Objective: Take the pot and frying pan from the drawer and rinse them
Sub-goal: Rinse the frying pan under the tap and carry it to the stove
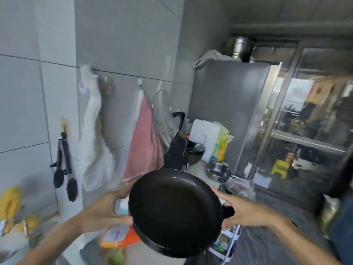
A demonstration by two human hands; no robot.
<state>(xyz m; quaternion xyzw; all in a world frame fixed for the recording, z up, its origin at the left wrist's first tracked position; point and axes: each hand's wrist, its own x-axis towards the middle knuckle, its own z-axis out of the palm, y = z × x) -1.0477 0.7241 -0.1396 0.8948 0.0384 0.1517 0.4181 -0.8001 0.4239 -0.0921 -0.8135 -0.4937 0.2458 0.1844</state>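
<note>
We are looking down from head height at our own two bare hands, which hold a frying pan (174, 213) up in the air in front of a grey tiled wall (38, 92). Our left hand (99, 211) grips the pan's left rim, fingers curled over the edge and thumb below it. Our right hand (246, 211) presses against the right rim, fingers spread, close to where a short dark stub of handle shows. We cannot tell whether that hand wraps the handle or only steadies the rim. The pan is tilted toward us, so we see its whole inside. The pot is not in sight, and neither are the drawer or a sink.

The main risk, as we judge it, is a slip. The pan is held by its smooth edges rather than firmly by its handle, and the picture is blurred as if we are moving quickly. A swing could knock the hanging pink towel (143, 142), the white plastic bags (93, 142) or the black tongs (65, 165) on the wall. The crowded counter behind holds a steel bowl (217, 172) that could be struck too.

The pan is round, shallow and black, with a matte non-stick look and a thin glossy rim. The towel seems soft and the bags crinkled and thin. The bowl is shiny metal.
</note>
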